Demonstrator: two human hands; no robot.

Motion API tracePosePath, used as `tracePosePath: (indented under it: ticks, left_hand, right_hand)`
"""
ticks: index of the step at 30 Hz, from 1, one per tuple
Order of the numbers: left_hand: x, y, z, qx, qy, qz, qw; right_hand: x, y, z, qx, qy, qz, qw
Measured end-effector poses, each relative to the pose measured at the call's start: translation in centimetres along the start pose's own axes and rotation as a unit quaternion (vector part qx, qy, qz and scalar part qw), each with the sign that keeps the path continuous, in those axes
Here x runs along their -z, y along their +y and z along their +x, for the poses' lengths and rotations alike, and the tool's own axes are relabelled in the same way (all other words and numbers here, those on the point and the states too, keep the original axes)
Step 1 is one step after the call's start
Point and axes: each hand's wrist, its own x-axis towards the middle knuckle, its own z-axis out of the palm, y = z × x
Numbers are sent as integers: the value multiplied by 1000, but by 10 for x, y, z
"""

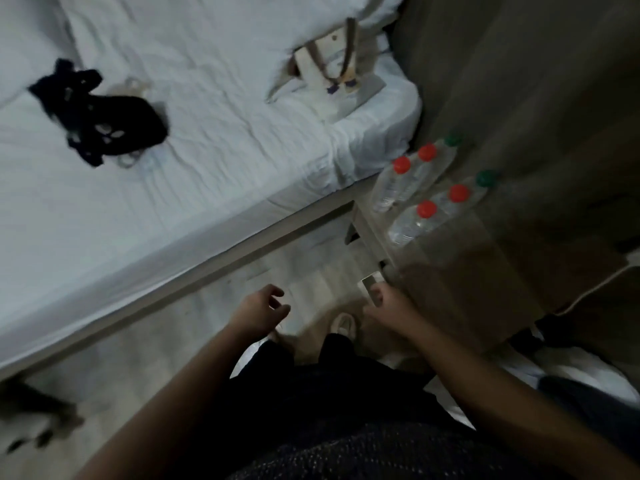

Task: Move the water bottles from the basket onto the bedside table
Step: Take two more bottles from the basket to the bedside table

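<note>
Six water bottles stand close together on the bench beside the bed. The left hand and the right hand hang low with loosely bent fingers and hold nothing. A black netted thing, maybe the basket, lies on the bed, well apart from the bench. Something clear beside it is too blurred to name, so I judge the task is nearly or fully done.

Motion blur softens the whole view. A black netted object on the bed is too smeared to identify. Labels on the water bottles are unreadable. The right hand blurs against the bedside table corner, so contact is unclear. The bottom edge crops both forearms, and the left edge crops a dark shape.
</note>
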Motion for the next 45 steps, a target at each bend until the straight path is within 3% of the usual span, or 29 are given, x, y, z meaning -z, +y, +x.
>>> tracePosePath:
  ticks: [9,15,21,28,38,45]
  left_hand:
    - [38,-130,-70,49,96,-129,986]
    - [65,-289,-158,106,145,-175,968]
    - [78,-415,-239,188,219,-254,923]
    - [72,-478,-280,221,273,-346,870]
    - [109,-547,-289,240,342,-404,814]
    - [179,-639,-278,261,338,-415,804]
  right_hand:
    - [-75,-127,-3,86,-29,-115,989]
    - [-213,-218,-40,142,-56,-125,980]
    - [-357,-290,-96,240,-186,-189,934]
    - [-432,-352,-121,313,-200,-245,896]
    - [-520,-423,-108,306,-243,-261,883]
    - [-606,-526,-84,295,-256,-286,875]
